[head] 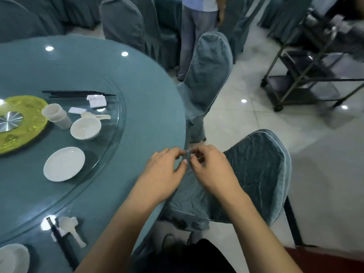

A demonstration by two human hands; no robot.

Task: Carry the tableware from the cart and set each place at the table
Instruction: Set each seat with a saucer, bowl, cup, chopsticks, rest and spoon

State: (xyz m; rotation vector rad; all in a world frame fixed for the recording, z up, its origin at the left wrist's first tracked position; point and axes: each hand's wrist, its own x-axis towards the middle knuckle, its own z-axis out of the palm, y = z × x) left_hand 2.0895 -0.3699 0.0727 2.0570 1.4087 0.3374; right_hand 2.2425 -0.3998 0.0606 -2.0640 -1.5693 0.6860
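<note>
My left hand (165,170) and my right hand (208,166) meet at the edge of the round blue table (137,99). Both pinch the blue tablecloth edge (187,154) between fingers and thumb. On the glass turntable (110,134) lie a white plate (64,164), a white bowl (85,128), stacked white cups (56,115), a white spoon (94,115), white napkins (96,100) and black chopsticks (78,93). Near the front edge lie another spoon (71,230) and chopsticks (63,245), beside part of a white plate (13,257).
Blue-covered chairs stand at the table, one (256,174) right under my hands, another (208,71) beyond it. A metal cart (307,71) stands on the tiled floor at the right. A person (197,32) stands at the back. A yellow centrepiece (21,123) sits mid-table.
</note>
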